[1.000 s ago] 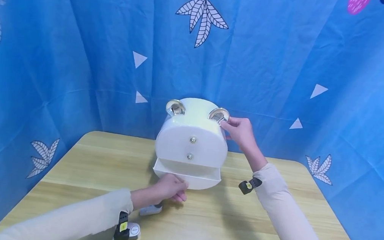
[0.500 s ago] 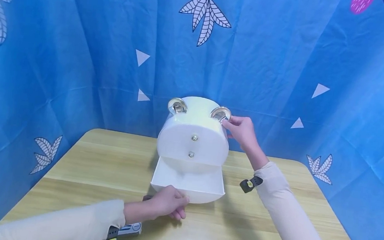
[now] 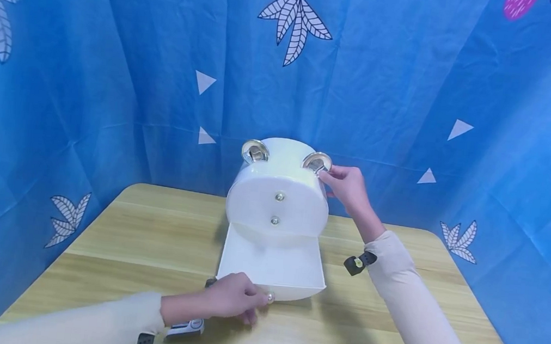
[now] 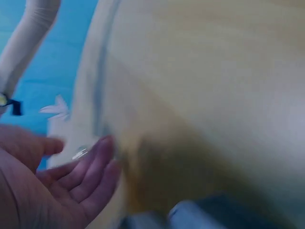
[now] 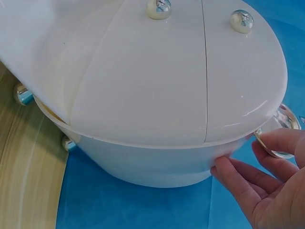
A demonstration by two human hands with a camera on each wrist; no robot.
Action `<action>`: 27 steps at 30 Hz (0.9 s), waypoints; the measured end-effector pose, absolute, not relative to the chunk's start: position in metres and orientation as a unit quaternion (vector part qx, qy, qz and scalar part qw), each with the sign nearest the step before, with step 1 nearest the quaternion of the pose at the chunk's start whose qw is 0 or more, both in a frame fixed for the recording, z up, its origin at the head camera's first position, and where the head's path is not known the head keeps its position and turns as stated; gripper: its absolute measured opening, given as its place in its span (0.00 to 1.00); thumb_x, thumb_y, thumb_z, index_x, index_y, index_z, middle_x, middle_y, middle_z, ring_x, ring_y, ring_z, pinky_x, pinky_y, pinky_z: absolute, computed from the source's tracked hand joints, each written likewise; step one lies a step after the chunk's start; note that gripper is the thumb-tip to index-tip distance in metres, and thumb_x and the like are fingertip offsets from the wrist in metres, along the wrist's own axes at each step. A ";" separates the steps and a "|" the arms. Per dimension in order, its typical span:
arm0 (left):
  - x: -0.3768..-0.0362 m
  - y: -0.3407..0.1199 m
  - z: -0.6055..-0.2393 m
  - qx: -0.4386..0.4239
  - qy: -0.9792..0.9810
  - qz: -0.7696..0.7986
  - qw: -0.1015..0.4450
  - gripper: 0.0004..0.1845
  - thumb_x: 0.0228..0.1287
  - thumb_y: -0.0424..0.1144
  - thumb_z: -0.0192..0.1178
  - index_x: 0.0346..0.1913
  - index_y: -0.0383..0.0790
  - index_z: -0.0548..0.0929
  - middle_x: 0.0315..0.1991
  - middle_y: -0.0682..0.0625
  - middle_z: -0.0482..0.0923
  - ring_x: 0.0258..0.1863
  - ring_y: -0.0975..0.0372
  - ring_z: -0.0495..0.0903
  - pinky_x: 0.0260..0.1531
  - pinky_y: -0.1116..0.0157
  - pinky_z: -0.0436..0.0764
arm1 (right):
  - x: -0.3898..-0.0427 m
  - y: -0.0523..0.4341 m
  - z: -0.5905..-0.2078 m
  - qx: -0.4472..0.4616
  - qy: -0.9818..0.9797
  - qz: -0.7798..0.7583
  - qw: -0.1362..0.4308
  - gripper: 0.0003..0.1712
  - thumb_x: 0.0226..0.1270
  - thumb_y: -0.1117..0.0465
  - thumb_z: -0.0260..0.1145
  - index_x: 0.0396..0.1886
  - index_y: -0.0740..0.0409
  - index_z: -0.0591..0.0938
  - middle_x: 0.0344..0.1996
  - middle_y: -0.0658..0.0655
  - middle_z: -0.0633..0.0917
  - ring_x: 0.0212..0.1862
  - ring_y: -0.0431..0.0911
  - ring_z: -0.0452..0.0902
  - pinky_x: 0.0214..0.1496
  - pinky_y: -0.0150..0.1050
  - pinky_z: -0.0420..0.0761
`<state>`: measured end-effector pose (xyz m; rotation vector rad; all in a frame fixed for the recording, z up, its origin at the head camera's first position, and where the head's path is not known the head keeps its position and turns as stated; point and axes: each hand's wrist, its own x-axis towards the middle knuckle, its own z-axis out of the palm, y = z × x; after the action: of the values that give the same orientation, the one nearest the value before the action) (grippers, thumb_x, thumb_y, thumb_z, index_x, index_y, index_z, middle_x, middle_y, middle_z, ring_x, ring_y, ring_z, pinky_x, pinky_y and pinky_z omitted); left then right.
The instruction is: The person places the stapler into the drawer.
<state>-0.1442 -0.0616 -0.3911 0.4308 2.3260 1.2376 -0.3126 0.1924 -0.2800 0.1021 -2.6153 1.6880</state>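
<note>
A glossy white drawer box (image 3: pixel 277 205) with a rounded front and two gold ring-shaped ears stands on the table. Its bottom drawer (image 3: pixel 273 256) is pulled far out, with a bare white inside. At the drawer front, my left hand (image 3: pixel 232 299) has thumb and fingers parted beside the small round knob (image 3: pixel 271 298); the left wrist view shows the knob between them, ungripped. My right hand (image 3: pixel 348 186) pinches the gold ear (image 5: pixel 281 136) on the box's right side between thumb and forefinger. Its other fingertips press the box's side wall (image 5: pixel 157 160).
Under my left forearm lies a small white and grey item (image 3: pixel 186 327), partly hidden. A dark piece (image 3: pixel 210 282) shows behind the left hand. Blue patterned cloth (image 3: pixel 385 94) hangs around the wooden table (image 3: pixel 162 227) at the back and sides.
The bottom drawer has slid out toward me, drawn by my left hand, from slightly to far out. The left fingers have come off the knob. My right hand stays on the ear.
</note>
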 end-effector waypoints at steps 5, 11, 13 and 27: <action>-0.154 -0.086 -0.359 0.168 0.866 0.409 0.232 0.13 0.65 0.43 0.66 0.27 0.39 0.89 0.23 0.49 0.87 0.24 0.56 0.87 0.26 0.66 0.78 | -0.312 0.193 -0.279 0.036 -0.840 0.541 0.016 0.19 0.72 0.56 0.65 0.55 0.62 0.86 0.54 0.64 0.86 0.58 0.53 0.81 0.53 0.50 0.87; -0.172 -0.124 -0.334 0.156 0.899 0.359 0.197 0.07 0.59 0.41 0.70 0.28 0.41 0.88 0.24 0.52 0.85 0.26 0.59 0.84 0.30 0.64 0.81 | -0.311 0.194 -0.279 0.040 -0.840 0.541 0.015 0.19 0.72 0.56 0.65 0.57 0.62 0.86 0.55 0.64 0.86 0.59 0.53 0.80 0.54 0.51 0.86; -0.177 -0.133 -0.339 0.155 0.913 0.334 0.175 0.06 0.55 0.41 0.73 0.28 0.42 0.88 0.24 0.54 0.84 0.27 0.61 0.81 0.31 0.64 0.80 | -0.311 0.194 -0.279 0.040 -0.840 0.541 0.016 0.20 0.72 0.56 0.65 0.57 0.62 0.86 0.56 0.64 0.86 0.59 0.53 0.80 0.54 0.51 0.87; -0.184 -0.150 -0.402 0.259 0.904 0.294 0.169 0.25 0.38 0.42 0.84 0.44 0.45 0.87 0.39 0.56 0.86 0.41 0.59 0.81 0.45 0.57 0.82 | -0.313 0.193 -0.282 0.044 -0.840 0.541 0.019 0.19 0.72 0.56 0.65 0.54 0.64 0.86 0.55 0.65 0.85 0.57 0.53 0.80 0.58 0.56 0.84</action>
<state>-0.1835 -0.1497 -0.4019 0.7373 2.5703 0.8361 -0.3128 0.1932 -0.2820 0.1352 -2.6061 1.6800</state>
